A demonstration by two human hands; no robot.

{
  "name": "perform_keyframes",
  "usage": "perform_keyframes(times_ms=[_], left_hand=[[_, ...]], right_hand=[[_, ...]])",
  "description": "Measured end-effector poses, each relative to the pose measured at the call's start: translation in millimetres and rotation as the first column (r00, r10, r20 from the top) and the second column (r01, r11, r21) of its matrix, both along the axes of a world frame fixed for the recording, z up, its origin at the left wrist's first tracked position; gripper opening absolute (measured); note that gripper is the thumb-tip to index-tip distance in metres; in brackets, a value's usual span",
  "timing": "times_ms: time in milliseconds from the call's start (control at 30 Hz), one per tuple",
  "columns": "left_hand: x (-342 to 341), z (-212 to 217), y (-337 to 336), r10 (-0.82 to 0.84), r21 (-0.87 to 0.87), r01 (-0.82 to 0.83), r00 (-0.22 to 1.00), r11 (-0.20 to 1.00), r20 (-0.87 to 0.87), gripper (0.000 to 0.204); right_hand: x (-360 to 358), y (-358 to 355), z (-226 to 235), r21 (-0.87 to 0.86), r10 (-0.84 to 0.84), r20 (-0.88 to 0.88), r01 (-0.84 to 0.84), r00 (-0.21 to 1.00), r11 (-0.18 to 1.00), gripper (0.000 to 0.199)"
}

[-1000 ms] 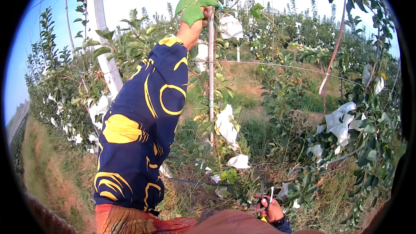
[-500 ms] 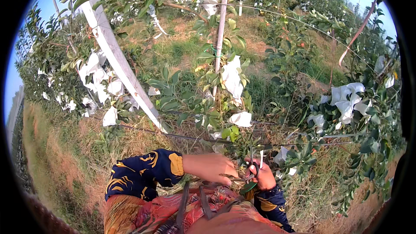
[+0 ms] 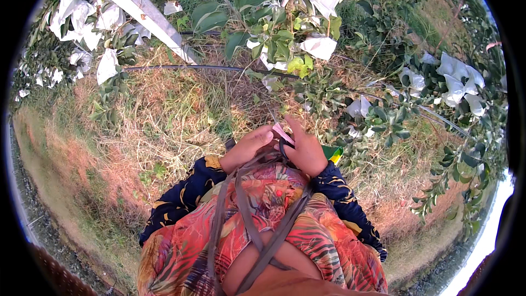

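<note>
My right hand (image 3: 307, 152) is closed around the black handle loops of a pair of scissors (image 3: 284, 146), close in front of my waist. A thin pinkish-white strip (image 3: 283, 133) lies between the two hands, beside the scissors. My left hand (image 3: 249, 147) is curled, its fingertips near the strip's left end; what it holds, if anything, is hidden. Grey-brown straps (image 3: 244, 200) run down over my patterned red clothing beneath the hands. By my right wrist a green and yellow item (image 3: 332, 154) sticks out.
White-bagged fruit hangs ahead, including a white bag (image 3: 319, 47) on the middle tree and a bag cluster (image 3: 459, 79) at right. A pale slanted post (image 3: 139, 11) stands at left. A dark hose (image 3: 213, 67) crosses low above dry grass (image 3: 164, 104).
The view has tilted down. My left hand has drawn back from reaching across toward the right hand and now faces it. The scissors stay in my right hand.
</note>
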State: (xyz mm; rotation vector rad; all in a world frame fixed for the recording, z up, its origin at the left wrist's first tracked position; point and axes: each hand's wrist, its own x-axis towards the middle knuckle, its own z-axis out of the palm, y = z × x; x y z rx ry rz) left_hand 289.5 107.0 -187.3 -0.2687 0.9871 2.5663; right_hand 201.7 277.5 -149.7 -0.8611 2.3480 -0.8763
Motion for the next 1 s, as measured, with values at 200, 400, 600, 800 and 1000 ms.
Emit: perform_keyframes(times_ms=[200,400,600,800,1000], left_hand=[[11,-2,-9,0.070,-0.133,-0.062,0.996,0.989,0.055,0.036],[23,-24,-26,0.063,-0.215,-0.061,0.998,0.975,0.004,0.030],[33,-21,-35,-0.064,-0.179,0.038,0.987,0.983,-0.144,0.045],[38,-11,-49,-0.143,-0.206,0.109,0.977,0.972,-0.158,0.052],[48,-17,-66,-0.208,-0.217,0.170,0.964,0.961,-0.165,0.044]], right_hand=[[18,-27,3,0.125,0.109,-0.070,-0.100,0.992,0.987,0.072],[32,-37,-8,0.043,0.101,-0.018,-0.100,0.995,0.994,0.070],[42,-50,-10,0.035,0.060,0.032,-0.062,0.998,0.998,0.072],[51,-62,-5,0.034,0.053,0.082,-0.056,0.995,0.998,0.075],[59,-63,-6,-0.165,0.083,0.308,-0.033,0.948,0.986,0.072]])
